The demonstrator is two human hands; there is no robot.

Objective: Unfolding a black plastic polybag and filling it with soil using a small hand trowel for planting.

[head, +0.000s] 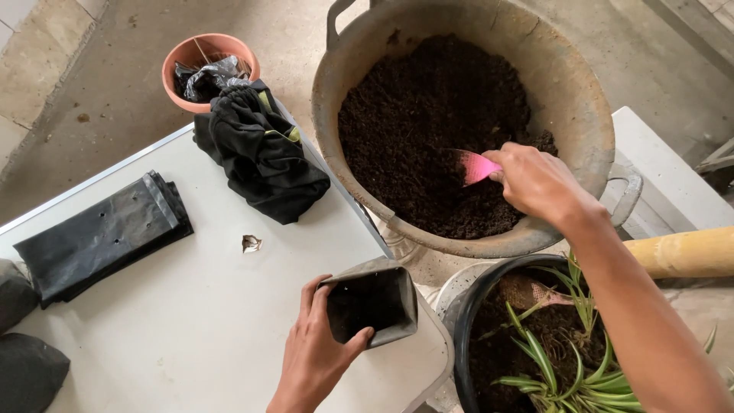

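Observation:
My right hand (539, 182) grips a pink scoop (475, 166), its blade dug into dark soil (428, 115) inside a large worn basin (589, 115). My left hand (315, 352) holds an open black grow bag (372, 302) at the near corner of the white table (191, 321), its mouth tilted toward me. Some dark soil seems to lie inside the bag.
A stack of flat black bags (103, 233) lies at the table's left. A crumpled black bag with plant leaves (256, 149) rests by a terracotta pot (208, 69). A black pot with a striped green plant (550, 352) stands below the basin. A yellow cylinder (684, 252) lies at right.

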